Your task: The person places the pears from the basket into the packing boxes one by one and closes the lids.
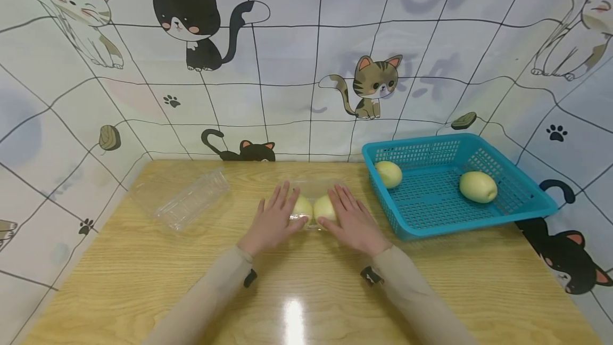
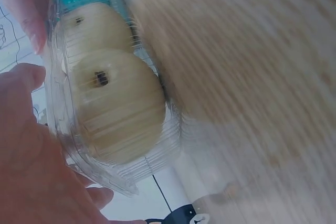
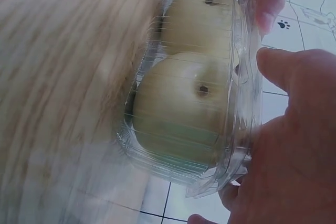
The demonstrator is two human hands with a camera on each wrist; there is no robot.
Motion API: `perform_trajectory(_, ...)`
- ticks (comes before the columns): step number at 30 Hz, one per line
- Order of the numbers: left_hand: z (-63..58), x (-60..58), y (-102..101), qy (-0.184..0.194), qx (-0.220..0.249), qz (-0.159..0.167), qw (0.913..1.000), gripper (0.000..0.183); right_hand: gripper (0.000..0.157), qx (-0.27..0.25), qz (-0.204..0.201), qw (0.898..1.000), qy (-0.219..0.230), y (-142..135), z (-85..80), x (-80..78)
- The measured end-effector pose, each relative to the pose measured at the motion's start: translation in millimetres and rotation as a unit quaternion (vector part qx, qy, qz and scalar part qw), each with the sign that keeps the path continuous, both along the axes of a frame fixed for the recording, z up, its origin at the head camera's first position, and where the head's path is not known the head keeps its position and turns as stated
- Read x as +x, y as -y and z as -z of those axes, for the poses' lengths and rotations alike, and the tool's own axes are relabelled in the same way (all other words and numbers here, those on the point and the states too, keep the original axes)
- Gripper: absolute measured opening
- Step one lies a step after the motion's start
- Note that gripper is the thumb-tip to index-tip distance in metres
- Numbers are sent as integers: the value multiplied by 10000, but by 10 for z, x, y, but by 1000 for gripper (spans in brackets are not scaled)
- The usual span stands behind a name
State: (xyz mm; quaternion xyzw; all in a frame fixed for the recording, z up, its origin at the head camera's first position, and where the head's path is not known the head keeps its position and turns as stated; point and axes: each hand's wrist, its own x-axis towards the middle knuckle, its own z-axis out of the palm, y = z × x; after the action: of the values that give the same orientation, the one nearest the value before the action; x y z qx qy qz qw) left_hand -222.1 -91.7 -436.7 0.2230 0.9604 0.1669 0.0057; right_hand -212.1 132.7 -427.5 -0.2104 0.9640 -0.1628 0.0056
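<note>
Near the middle of the table, a clear plastic clamshell box (image 1: 313,188) holds two round, pale yellow fruits (image 1: 324,208), seen side by side. Over its left end lies my left hand (image 1: 273,220), fingers extended forward. My right hand (image 1: 354,222) rests in the same way on the right end, the thumbs pointing toward each other. In the left wrist view, the box's rim (image 2: 68,114) runs beside the palm, and each fruit shows a dark spot. The right wrist view shows the right hand (image 3: 299,135) along the rim, with fingertips partly hidden behind it.
A blue perforated basket (image 1: 407,228) stands at the right, with one pale yellow fruit (image 1: 388,174) by its left wall and another (image 1: 478,187) toward the right. Another clear plastic box (image 1: 193,198) lies at the left. Cat-patterned sheeting (image 1: 287,57) rises behind the wooden table (image 1: 143,276).
</note>
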Motion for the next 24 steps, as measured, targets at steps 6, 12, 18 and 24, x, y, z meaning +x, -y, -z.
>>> perform_trajectory(6, 3, -90, 26, 139, 3, -42, 9999, 77, 79, -120, -7, 9998, 144, 28, -6, -100)
perform_trajectory(12, 1, -202, 56, 160, -19, -109, 9998, 78, 79, -161, -10, 9997, 179, 71, 6, -223)
perform_trajectory(18, 10, -321, 101, 166, 108, -209, 9996, 78, 79, -313, -72, 9993, 177, 126, 13, -361)
perform_trajectory(24, 15, -458, 155, 117, 77, -228, 9996, 78, 81, -432, -123, 9988, 174, 184, 52, -515)
